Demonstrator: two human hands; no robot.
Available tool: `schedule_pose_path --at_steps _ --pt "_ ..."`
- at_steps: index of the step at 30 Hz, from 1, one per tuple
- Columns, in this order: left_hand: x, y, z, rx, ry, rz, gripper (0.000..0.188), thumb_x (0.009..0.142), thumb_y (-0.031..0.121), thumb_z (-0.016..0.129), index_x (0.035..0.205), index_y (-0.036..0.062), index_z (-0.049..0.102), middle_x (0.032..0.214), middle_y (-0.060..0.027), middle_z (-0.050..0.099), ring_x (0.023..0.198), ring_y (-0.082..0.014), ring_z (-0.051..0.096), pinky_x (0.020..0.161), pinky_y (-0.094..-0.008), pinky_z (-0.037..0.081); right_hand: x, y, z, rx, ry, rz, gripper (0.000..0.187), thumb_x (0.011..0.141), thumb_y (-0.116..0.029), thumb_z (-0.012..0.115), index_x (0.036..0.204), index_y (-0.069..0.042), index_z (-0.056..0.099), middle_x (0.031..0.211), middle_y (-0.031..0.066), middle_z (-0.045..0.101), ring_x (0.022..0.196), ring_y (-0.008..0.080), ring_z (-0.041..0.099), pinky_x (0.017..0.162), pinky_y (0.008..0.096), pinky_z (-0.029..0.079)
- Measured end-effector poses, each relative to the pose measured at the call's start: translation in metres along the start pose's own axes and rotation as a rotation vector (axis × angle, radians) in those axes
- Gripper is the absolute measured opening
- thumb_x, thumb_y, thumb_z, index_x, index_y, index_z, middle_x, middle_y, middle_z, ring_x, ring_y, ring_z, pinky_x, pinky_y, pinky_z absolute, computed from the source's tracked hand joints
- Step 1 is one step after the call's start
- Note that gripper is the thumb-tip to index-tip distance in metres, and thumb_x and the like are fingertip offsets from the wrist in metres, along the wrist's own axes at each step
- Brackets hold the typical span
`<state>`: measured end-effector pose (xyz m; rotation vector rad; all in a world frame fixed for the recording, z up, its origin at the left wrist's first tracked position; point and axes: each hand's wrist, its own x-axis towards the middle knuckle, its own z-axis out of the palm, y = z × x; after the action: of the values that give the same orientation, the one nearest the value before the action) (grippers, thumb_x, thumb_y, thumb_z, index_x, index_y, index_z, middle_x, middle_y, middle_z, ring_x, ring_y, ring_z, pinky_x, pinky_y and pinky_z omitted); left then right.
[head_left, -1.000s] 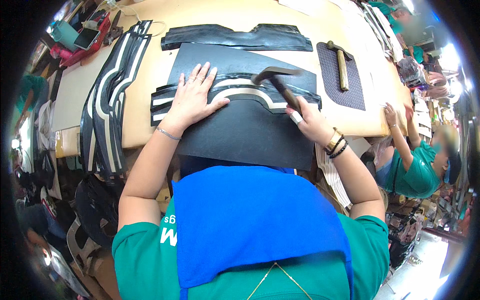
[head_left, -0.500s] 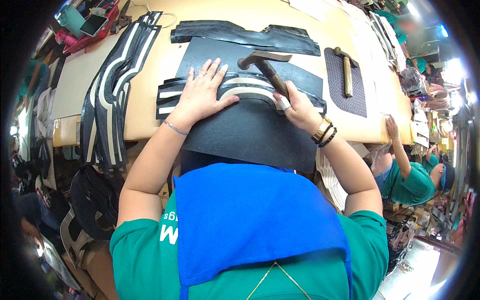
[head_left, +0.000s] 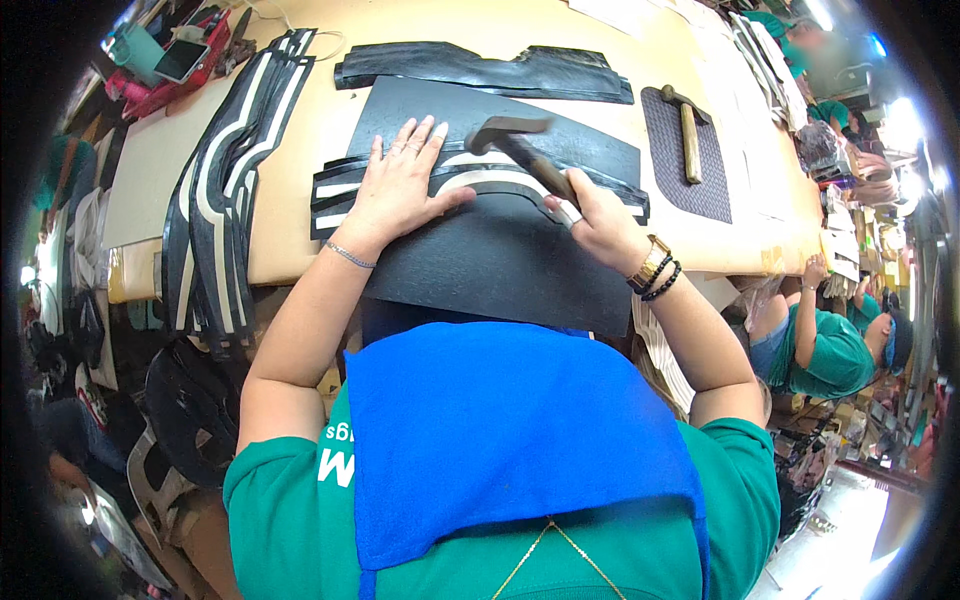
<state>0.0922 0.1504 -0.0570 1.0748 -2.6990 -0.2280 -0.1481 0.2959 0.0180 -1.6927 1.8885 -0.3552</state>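
Fingers spread, my left hand [head_left: 402, 190] lies flat on the left part of a black piece with curved white strips [head_left: 490, 180]. That piece rests across a dark flat board [head_left: 490, 255], which overhangs the near table edge. My right hand [head_left: 600, 222] is wrapped round the handle of a hammer [head_left: 520, 150]. The hammer's head is raised over the middle of the striped piece, tilted up to the left. A white band, partly hidden, shows at my right fingers.
Behind the board lies a stack of black cut pieces [head_left: 480, 72]. Striped black strips [head_left: 215, 190] hang over the table edge at left. A second hammer [head_left: 690, 140] rests on a dark textured mat [head_left: 660, 170] at right. A red basket [head_left: 190, 65] stands far left; a co-worker [head_left: 825, 350] is at right.
The hammer's head has shifted slightly left and down, and my right hand has moved a little with it. My left hand stays on the piece. The co-worker's arm at right has lowered.
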Motion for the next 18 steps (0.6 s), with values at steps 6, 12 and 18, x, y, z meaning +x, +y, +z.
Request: schedule_pose_path --at_steps 6,12,18 --pt "0.004 0.003 -0.005 -0.03 0.04 0.038 0.077 0.086 0.063 0.062 0.138 0.0063 0.054 0.148 -0.0164 0.046 0.141 -0.0323 0.038 0.114 -0.0555 0.029 -0.037 0.021 -0.008 -0.103 0.116 0.129 0.036 0.102 -0.04 0.049 0.111 -0.006 0.049 0.095 0.0265 0.067 0.091 0.0433 0.067 0.076 0.0503 0.049" --pt "0.021 0.008 -0.03 -0.142 0.017 0.084 0.065 0.073 0.05 0.08 0.116 0.0045 0.063 0.12 -0.0144 0.061 0.114 -0.0322 0.056 0.099 -0.0432 0.045 -0.048 0.03 -0.006 -0.124 0.148 0.151 0.034 0.1 -0.04 0.054 0.11 -0.008 0.049 0.086 0.0226 0.066 0.084 0.0423 0.065 0.074 0.0493 0.049" --pt "0.037 -0.001 -0.04 -0.265 -0.188 -0.051 0.074 0.065 0.052 0.087 0.114 0.0034 0.062 0.103 -0.0191 0.068 0.1 -0.036 0.064 0.089 -0.044 0.051 -0.017 0.017 0.002 -0.055 0.019 0.043 0.041 0.1 -0.042 0.054 0.115 -0.004 0.052 0.093 0.0244 0.066 0.088 0.0416 0.066 0.074 0.0485 0.05"
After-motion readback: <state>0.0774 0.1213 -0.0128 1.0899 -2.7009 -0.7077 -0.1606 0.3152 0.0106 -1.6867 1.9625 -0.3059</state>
